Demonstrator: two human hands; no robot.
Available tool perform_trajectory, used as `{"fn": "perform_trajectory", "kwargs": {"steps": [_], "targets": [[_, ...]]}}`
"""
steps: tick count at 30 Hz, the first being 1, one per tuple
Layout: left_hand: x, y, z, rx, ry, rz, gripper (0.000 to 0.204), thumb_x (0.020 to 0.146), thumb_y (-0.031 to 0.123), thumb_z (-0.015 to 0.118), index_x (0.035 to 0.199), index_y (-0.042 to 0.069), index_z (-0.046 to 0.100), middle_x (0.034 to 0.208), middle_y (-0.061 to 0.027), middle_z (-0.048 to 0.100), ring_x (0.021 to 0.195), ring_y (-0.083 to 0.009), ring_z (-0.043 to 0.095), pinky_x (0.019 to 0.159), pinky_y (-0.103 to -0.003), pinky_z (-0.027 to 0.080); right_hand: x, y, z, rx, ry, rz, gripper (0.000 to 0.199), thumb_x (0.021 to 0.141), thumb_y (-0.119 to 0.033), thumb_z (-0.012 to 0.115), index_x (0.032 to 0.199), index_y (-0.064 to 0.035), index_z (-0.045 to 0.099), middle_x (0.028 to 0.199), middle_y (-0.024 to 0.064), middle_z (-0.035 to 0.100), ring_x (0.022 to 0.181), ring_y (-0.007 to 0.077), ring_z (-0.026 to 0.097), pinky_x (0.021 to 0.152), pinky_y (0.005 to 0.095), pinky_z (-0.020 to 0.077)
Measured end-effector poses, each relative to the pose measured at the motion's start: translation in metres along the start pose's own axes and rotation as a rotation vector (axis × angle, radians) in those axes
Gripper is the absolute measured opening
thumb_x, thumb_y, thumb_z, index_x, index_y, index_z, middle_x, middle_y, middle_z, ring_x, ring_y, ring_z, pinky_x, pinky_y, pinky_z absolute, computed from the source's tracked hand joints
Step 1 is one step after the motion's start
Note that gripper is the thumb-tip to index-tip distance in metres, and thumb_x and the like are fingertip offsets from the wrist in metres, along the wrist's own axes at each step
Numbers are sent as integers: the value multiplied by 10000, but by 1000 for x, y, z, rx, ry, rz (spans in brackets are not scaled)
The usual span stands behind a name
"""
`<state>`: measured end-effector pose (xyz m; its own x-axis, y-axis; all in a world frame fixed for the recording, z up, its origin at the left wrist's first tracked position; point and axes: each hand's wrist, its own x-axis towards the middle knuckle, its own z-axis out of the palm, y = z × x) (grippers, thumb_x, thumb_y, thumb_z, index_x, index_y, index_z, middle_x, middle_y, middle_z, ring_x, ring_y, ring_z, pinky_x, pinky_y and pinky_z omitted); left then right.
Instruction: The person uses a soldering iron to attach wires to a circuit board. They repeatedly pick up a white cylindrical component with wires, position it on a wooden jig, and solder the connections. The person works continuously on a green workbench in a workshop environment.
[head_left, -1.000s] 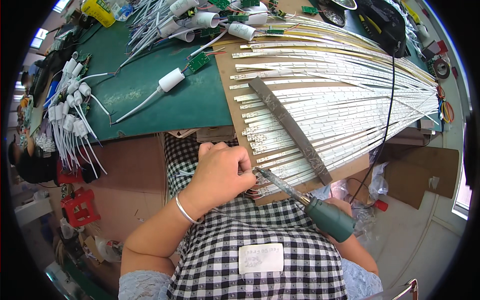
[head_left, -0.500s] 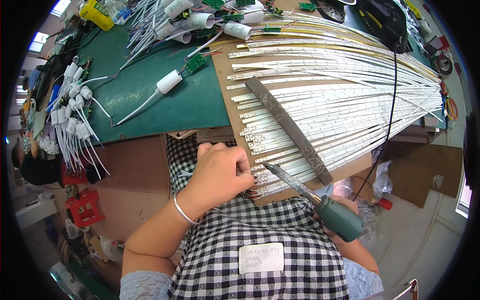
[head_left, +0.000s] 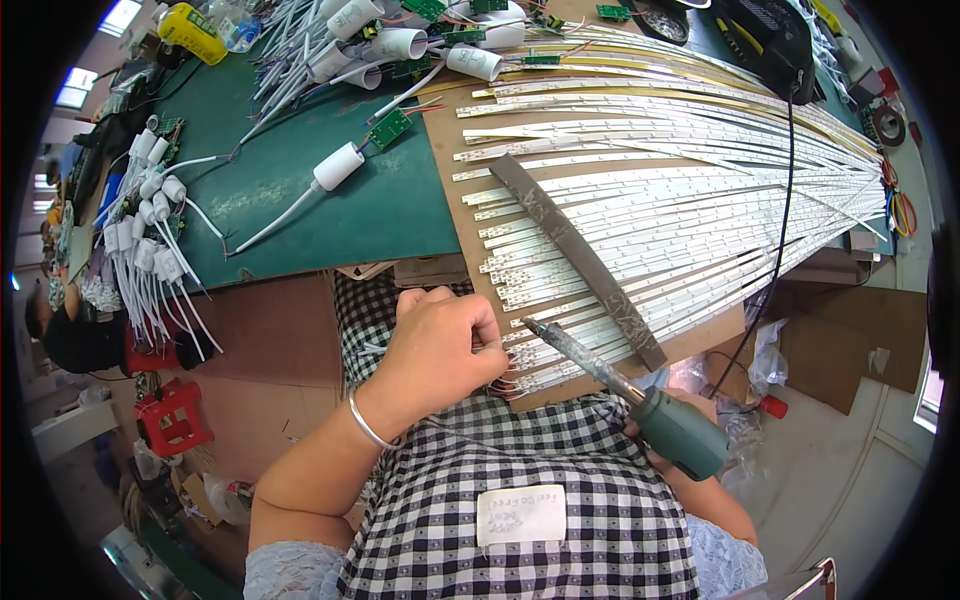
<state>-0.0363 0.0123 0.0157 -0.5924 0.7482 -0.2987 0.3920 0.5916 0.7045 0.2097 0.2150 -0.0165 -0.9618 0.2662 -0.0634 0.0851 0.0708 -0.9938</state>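
Observation:
My left hand [head_left: 440, 345] is closed in a pinch at the near-left ends of the white LED strips [head_left: 660, 215]. What its fingertips hold is too small to make out; thin wires [head_left: 508, 388] show just below them. A soldering iron [head_left: 590, 365] with a dark green handle is in my right hand [head_left: 697, 405], which is mostly hidden behind that handle. The iron's tip points up and left over the strip ends, a short way from my left fingers. Across the strips lies a dark flat bar [head_left: 580, 260], slanting down to the right.
Brown board [head_left: 450, 150] lies under the strips on a green tabletop [head_left: 390, 220]. White tubes with cables [head_left: 340, 165] and green circuit boards [head_left: 390, 127] crowd the far left. A black cord [head_left: 783, 220] hangs across the strips. A red stool [head_left: 172, 415] stands at left.
The soldering iron's tip has shifted very slightly up and left. My left hand keeps its pinch in the same place.

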Motion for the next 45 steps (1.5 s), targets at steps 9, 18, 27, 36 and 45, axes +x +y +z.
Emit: {"fn": "perform_trajectory", "kwargs": {"steps": [9, 18, 27, 36, 45], "targets": [[0, 1, 1, 12, 1, -4, 68, 678, 119, 659, 693, 94, 598, 673, -2, 620, 727, -198, 539, 888, -348, 339, 7, -7, 5, -5, 23, -17, 403, 786, -340, 746, 941, 17, 639, 924, 134, 686, 835, 253, 672, 778, 334, 534], [-2, 1, 0, 23, 14, 0, 68, 680, 126, 663, 693, 98, 602, 676, 3, 621, 736, -194, 537, 879, -347, 336, 11, -14, 8, 75, 69, 23, 425, 826, -396, 724, 891, 16, 647, 859, 127, 678, 721, 194, 666, 665, 290, 536], [-2, 0, 2, 29, 28, 12, 65, 683, 130, 664, 697, 107, 605, 682, 8, 619, 742, -195, 539, 877, -355, 336, 9, -13, 9, 85, 89, 49, 425, 842, -405, 707, 909, 11, 649, 784, 96, 678, 696, 197, 653, 668, 304, 526], [-12, 2, 6, 109, 105, 112, 61, 690, 116, 678, 701, 114, 618, 687, 3, 614, 739, -198, 538, 825, -356, 345, 10, -13, 12, 35, 141, 42, 550, 869, -524, 656, 868, 25, 628, 709, 93, 662, 647, 193, 648, 641, 305, 529], [-19, 8, -6, 99, 170, 207, 93, 770, 153, 690, 762, 77, 638, 777, -66, 606, 746, -268, 590, 684, -381, 456, 11, -8, 13, -11, 174, 40, 599, 867, -582, 629, 783, 10, 648, 695, 81, 654, 625, 178, 640, 602, 284, 519]]}}
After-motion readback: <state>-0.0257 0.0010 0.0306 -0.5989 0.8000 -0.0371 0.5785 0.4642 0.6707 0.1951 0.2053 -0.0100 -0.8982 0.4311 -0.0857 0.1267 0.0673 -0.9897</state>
